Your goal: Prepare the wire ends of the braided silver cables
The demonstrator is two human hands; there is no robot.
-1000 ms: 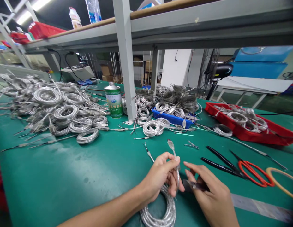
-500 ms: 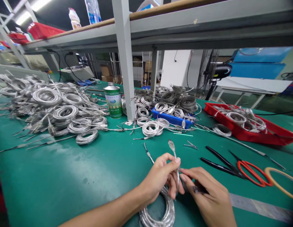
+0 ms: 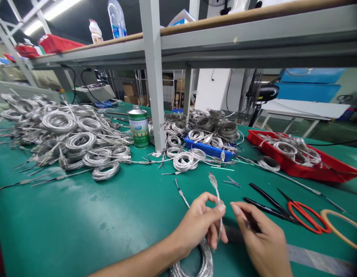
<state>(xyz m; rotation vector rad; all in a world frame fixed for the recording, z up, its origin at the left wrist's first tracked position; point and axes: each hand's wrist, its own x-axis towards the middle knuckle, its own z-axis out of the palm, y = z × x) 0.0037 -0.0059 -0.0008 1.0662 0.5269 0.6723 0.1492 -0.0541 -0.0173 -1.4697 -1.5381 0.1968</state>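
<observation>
My left hand (image 3: 203, 223) pinches a clear silver USB cable (image 3: 219, 215) between thumb and fingers. Its USB plug (image 3: 213, 180) points up and away from me. The coil of this cable (image 3: 206, 261) lies on the table under my left hand, and its stripped wire end (image 3: 178, 186) sticks out behind the hand. To the right, my right hand (image 3: 261, 234) is closed, thumb and forefinger pressed together, a little apart from the cable. Something small and dark shows within its curled fingers; I cannot make out what it is.
Cable coils (image 3: 80, 142) heap at the left beside a green-and-white can (image 3: 139, 129). A blue tray (image 3: 207, 148) and red tray (image 3: 299, 169) hold more coils. Black-handled pliers (image 3: 271, 204), orange scissors (image 3: 308, 217) and a tape ring (image 3: 340, 227) lie right. A shelf post (image 3: 154, 80) rises ahead.
My right hand has drawn back to the right, away from the cable it was touching. My left hand keeps hold, and the plug has shifted slightly right. The view has tilted up a little.
</observation>
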